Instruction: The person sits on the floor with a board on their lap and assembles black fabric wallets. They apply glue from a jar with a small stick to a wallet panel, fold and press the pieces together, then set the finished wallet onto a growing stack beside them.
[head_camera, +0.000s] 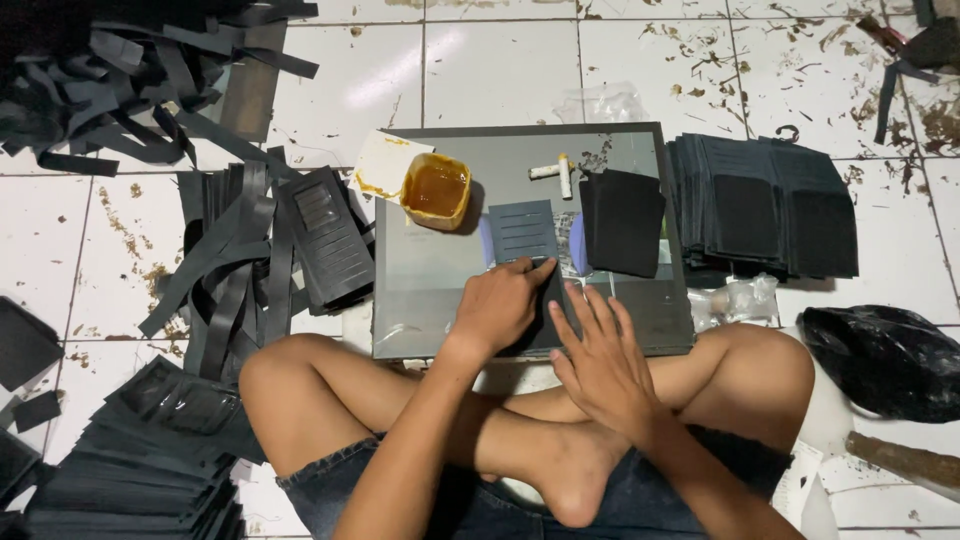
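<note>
Head view: left hand (497, 303) flat, fingers pressing down on dark sheet (545, 315) lying on grey board (430, 270) over the knees. Right hand (600, 360) open, fingers spread on same sheet; neither grip closed. Glue tub (436, 189) at board's far-left corner.

Both hands, left (497, 305) and right (597, 352), flat on dark piece (523, 232) atop grey board (430, 270).
</note>
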